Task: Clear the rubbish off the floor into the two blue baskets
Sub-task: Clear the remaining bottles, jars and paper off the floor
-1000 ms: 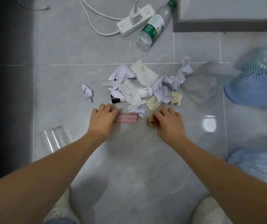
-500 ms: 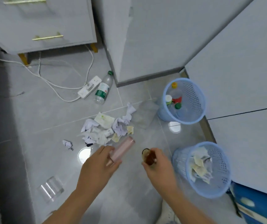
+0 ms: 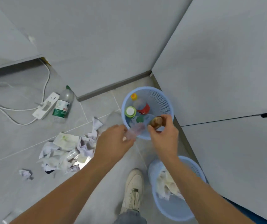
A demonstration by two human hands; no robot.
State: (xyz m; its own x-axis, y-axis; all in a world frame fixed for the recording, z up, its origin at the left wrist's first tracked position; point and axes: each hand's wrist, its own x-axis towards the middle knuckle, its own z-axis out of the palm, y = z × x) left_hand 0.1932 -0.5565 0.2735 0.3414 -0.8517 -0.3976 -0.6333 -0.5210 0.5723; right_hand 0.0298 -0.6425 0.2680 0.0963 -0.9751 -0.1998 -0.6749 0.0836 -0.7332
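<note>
My left hand (image 3: pixel 113 143) reaches over the near rim of the far blue basket (image 3: pixel 165 101); a pink tube (image 3: pixel 135 130), blurred, lies at its fingertips, pointing into the basket. My right hand (image 3: pixel 165 135) grips a small brown bottle (image 3: pixel 156 121) above the same basket, which contains bottles and caps. The near blue basket (image 3: pixel 194 165) holds crumpled paper and is partly hidden by my right forearm. A heap of crumpled paper (image 3: pixel 68 152) lies on the floor to the left, with one paper ball (image 3: pixel 26 173) apart from it.
A clear water bottle (image 3: pixel 63 104) lies beside a white power strip (image 3: pixel 46 105) with cables. A clear plastic cup (image 3: pixel 10 216) sits at the bottom left edge. My white shoe (image 3: pixel 133 191) stands between the paper heap and the near basket. Grey cabinets close in behind and right.
Both hands lifted the pink tube and brown bottle off the floor and carried them right, over the far basket. The view swung from the floor up toward the baskets.
</note>
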